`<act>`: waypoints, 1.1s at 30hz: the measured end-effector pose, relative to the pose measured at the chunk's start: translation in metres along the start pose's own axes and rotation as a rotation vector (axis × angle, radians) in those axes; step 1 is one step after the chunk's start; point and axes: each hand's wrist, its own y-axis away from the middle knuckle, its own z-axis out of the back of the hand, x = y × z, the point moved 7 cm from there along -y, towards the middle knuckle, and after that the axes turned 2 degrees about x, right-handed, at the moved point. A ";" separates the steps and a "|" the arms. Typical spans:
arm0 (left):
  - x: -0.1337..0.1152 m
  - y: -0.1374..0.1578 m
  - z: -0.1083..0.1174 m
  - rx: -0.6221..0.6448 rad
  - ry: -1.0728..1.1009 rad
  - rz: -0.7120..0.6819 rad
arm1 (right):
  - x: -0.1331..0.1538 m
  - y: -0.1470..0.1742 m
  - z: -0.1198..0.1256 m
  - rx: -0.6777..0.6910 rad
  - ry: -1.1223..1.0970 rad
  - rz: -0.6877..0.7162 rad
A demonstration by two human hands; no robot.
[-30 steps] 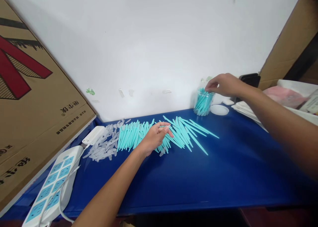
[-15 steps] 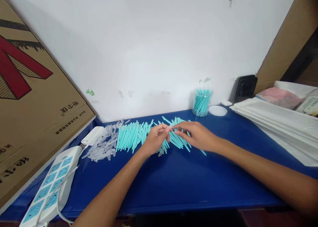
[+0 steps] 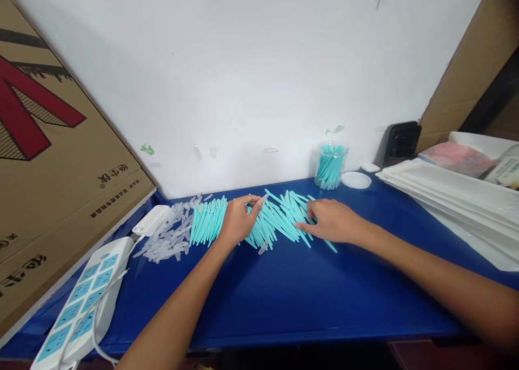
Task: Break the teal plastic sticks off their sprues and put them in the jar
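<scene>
My left hand (image 3: 240, 219) is closed in a pinch on a small translucent cap (image 3: 265, 197), above a row of slim teal sticks that look like eyebrow razors (image 3: 206, 224). To its right, my right hand (image 3: 334, 220) reaches down over the right end of the row. Its thumb and bent fingers are apart around the teal sticks, and nothing shows gripped between them. A heap of loose translucent caps (image 3: 172, 235) lies at the row's left end. One more cap (image 3: 263, 247) rests at the row's front edge.
A clear jar (image 3: 331, 167) filled with teal sticks stands by the wall, its white lid (image 3: 356, 180) beside it. A power strip (image 3: 83, 300) with cables and a white box (image 3: 153, 220) lie left. White sheets (image 3: 450, 202) are stacked right. A cardboard box (image 3: 81, 159) leans left.
My hands have drawn apart from where they met. The left moved slightly left with the cap; the right moved right and down to the teal sticks.
</scene>
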 end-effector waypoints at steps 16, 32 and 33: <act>-0.006 0.002 -0.005 0.073 -0.041 -0.029 | -0.003 0.015 0.003 0.205 0.043 -0.087; -0.010 0.003 -0.011 0.094 -0.058 -0.054 | -0.008 0.019 -0.001 0.278 0.001 -0.049; -0.010 0.003 -0.011 0.095 -0.058 -0.056 | -0.009 0.019 -0.003 0.293 -0.002 -0.044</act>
